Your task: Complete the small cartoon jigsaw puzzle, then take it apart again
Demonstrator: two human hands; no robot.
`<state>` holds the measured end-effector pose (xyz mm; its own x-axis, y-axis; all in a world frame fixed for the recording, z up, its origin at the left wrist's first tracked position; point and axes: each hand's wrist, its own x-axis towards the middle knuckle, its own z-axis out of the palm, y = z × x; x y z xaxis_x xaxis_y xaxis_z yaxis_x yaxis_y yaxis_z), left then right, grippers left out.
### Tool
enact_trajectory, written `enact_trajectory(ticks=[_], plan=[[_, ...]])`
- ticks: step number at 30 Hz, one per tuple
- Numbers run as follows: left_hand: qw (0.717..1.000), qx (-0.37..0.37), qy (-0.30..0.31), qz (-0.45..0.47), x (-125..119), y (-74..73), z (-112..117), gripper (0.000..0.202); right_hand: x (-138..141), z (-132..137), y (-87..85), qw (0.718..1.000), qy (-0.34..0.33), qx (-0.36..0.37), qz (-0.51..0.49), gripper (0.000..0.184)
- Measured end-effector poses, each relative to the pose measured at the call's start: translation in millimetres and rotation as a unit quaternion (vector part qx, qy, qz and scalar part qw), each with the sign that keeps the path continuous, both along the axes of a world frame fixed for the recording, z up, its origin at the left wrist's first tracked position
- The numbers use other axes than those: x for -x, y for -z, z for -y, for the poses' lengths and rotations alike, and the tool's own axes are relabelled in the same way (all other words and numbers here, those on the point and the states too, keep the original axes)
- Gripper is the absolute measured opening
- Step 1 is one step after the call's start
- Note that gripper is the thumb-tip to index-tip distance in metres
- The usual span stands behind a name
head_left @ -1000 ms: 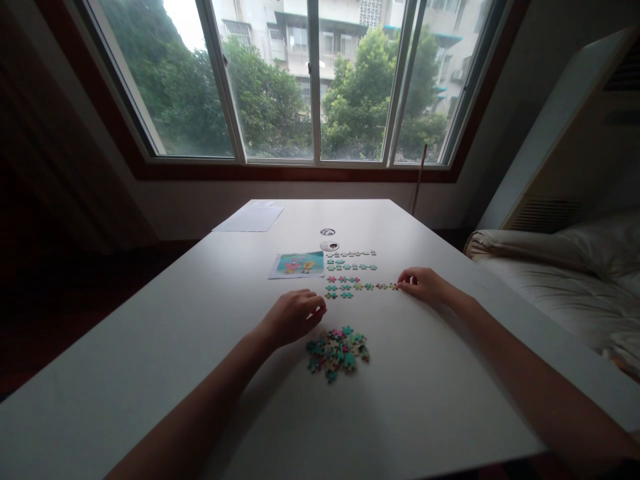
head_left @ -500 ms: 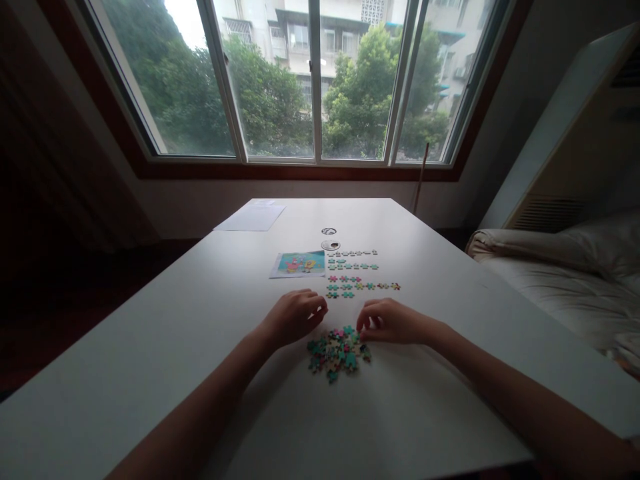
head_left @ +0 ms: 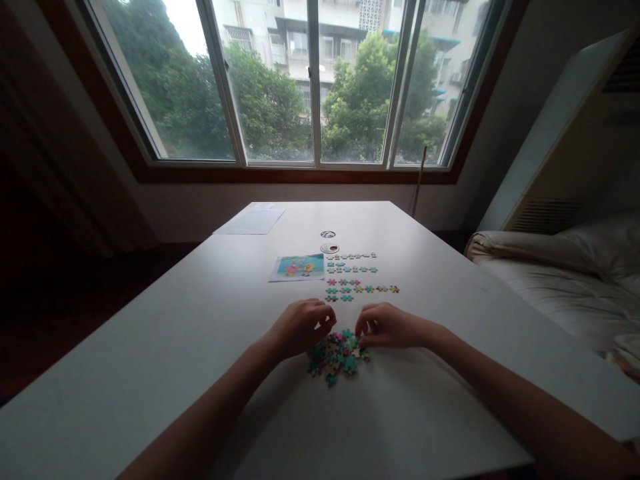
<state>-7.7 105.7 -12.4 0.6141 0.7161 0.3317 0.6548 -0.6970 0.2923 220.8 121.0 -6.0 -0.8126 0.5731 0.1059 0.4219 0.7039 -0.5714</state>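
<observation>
A heap of small jigsaw puzzle pieces (head_left: 336,359), mostly green with some pink and bare tan backs, lies on the white table. My left hand (head_left: 304,327) hovers over the heap's upper left edge, fingers curled toward the thumb in a pinch; anything between the tips is too small to see. On the heap's upper right edge rests my right hand (head_left: 387,325), its thumb and fingertips closed around a piece at the border of the heap. Beyond the hands, loose pieces (head_left: 345,291) are laid out in several rows.
Left of the rows lies a colourful cartoon picture card (head_left: 301,267). Two small round items (head_left: 329,249) sit behind the rows. White paper sheets (head_left: 250,220) lie at the far left of the white table (head_left: 175,320). A pale sofa (head_left: 550,267) stands to the right.
My left hand has shifted a little right and over the heap, closer to my right hand. My right hand stays almost in place at the heap's edge. The view has tilted slightly.
</observation>
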Motion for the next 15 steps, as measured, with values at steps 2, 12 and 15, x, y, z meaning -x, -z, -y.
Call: enact_trajectory(ticks=[2,12,15], plan=[[1.0,0.014,0.001,0.022,-2,-1.3,2,0.011,0,1,-0.4,1.0,0.001,0.017,-0.011,0.019],[0.982,0.133,0.044,0.129,-17,-7.1,14,0.017,8,1,1.1,0.989,0.054,0.082,-0.107,0.022],[0.979,0.139,0.026,0.148,-20,-5.0,16,0.016,10,0,1.0,0.987,0.078,0.064,-0.129,0.022]])
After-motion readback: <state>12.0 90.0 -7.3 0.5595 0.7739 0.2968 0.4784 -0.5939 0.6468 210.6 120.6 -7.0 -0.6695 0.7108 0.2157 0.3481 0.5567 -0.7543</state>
